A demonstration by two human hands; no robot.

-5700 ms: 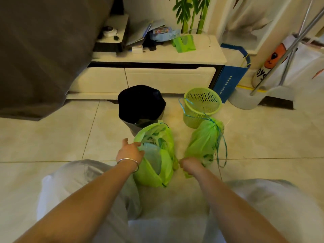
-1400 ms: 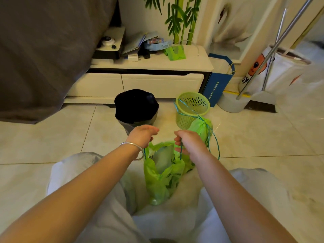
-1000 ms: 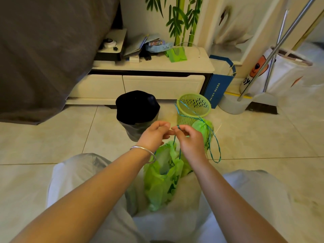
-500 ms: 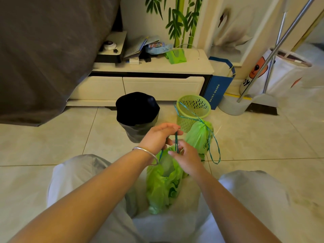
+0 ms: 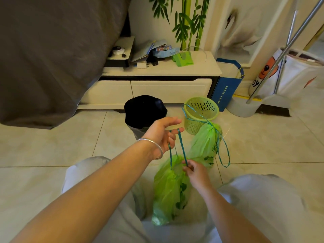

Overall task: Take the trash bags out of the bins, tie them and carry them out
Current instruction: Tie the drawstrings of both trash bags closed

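Left hand (image 5: 162,133) fingers hook the blue drawstring (image 5: 180,146); right hand (image 5: 194,170) pinches it at the near green bag (image 5: 171,188), unknotted on the floor. Far bag (image 5: 204,142) is tied beside the basket (image 5: 201,114). Carrying out remains.

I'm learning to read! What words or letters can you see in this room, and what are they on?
"OY", letters cut off by a pole, on the white bear bag.
Blue paper bag: a column of pale print, too small to read.
Colourful box on the cabinet: print too blurred to read.
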